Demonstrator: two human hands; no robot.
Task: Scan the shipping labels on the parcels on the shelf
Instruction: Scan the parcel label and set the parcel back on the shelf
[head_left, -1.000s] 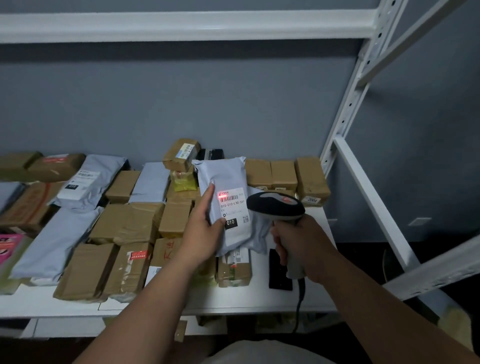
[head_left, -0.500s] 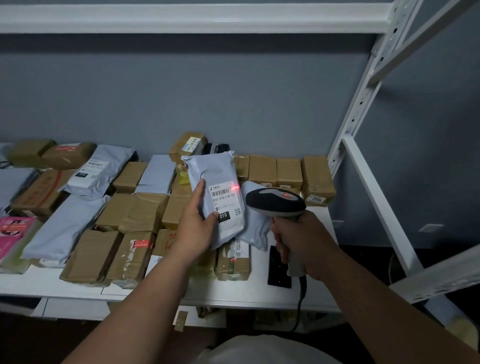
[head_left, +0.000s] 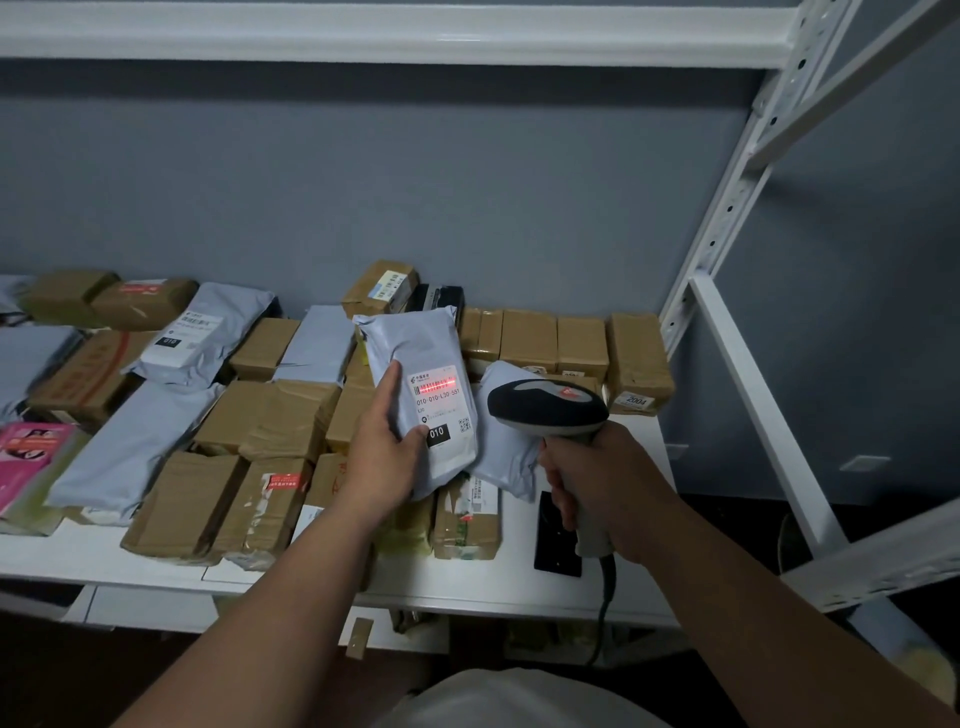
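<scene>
My left hand (head_left: 384, 447) grips a grey poly mailer (head_left: 415, 353) by its left edge and holds it upright above the shelf's parcels. Its white shipping label (head_left: 441, 405) faces me, and a red scan line glows across the barcode at the label's top. My right hand (head_left: 608, 488) grips the handle of a black and grey barcode scanner (head_left: 548, 410), whose head points left at the label from close by. The scanner's cable (head_left: 602, 613) hangs down past the shelf's front edge.
The white shelf (head_left: 467, 587) carries several brown cardboard parcels (head_left: 270, 421) and grey mailers (head_left: 130, 447); a pink packet (head_left: 28, 457) lies at the far left. A black flat object (head_left: 553, 540) lies under my right hand. White rack uprights (head_left: 727, 208) stand right, a beam overhead.
The red scan light moved from the label's right edge to lie across the barcode. The mailer and scanner stay about where they were; my head shifted slightly.
</scene>
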